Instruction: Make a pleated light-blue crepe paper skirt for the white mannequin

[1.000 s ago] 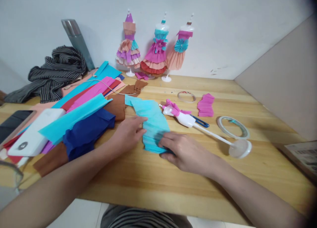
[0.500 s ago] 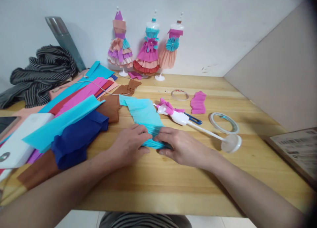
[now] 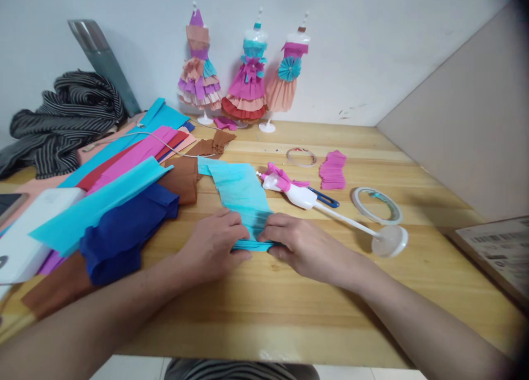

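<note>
A strip of light blue crepe paper [image 3: 237, 190] lies on the wooden table [image 3: 289, 303], running away from me. Both hands pinch its near end, which is gathered into folds. My left hand [image 3: 212, 245] grips the folds from the left, fingers curled. From the right, my right hand [image 3: 300, 245] closes on the same end, and the fingertips of both hands nearly meet. Just right of the strip lies a white doll mannequin stand [image 3: 330, 209] on its side with pink paper at its top.
Sheets of blue, cyan, pink, red and brown crepe paper [image 3: 124, 193] pile at the left. Three dressed mannequins [image 3: 243, 77] stand by the wall. Tape rolls [image 3: 376, 204], pleated pink paper [image 3: 333, 171], a striped cloth [image 3: 66, 115] and a white box [image 3: 28, 231] lie around.
My left hand slid down the light blue strip to its near end and met my right hand. The near end is now more tightly gathered.
</note>
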Action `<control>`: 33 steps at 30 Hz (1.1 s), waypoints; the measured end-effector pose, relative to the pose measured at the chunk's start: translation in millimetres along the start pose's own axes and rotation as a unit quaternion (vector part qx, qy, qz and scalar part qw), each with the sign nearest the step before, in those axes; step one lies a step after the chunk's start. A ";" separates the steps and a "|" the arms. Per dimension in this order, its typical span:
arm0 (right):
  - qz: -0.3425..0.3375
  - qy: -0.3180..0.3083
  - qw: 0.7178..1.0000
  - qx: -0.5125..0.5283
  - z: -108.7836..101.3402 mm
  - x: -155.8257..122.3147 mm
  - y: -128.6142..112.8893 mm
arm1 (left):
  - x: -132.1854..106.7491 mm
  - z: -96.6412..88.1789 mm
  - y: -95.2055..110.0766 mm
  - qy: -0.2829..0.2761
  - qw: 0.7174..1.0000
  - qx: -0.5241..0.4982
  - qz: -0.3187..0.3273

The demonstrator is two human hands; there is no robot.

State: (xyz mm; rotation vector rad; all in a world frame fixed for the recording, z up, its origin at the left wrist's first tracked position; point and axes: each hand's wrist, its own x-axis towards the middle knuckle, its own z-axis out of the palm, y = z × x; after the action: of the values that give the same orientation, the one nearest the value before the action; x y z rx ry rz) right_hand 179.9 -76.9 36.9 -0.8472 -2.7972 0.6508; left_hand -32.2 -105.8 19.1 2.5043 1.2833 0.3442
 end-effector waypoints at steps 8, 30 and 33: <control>0.036 -0.007 0.999 0.005 0.0 0.5 -5.3 | -0.2 7.1 -0.8 -0.008 1.000 0.003 0.026; 0.091 -0.031 0.994 -0.043 0.6 -0.7 -7.4 | -2.6 6.6 4.6 0.005 1.000 0.013 -0.015; 0.103 -0.034 0.993 -0.041 -0.9 -2.0 -7.3 | -3.0 4.6 5.4 0.003 1.000 0.023 -0.020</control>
State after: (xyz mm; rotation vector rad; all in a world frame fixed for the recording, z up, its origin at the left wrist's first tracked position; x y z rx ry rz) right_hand 178.2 -83.1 40.9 -1.1636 -2.8370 0.6085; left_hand -28.3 -112.0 16.7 2.5126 1.3577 0.3176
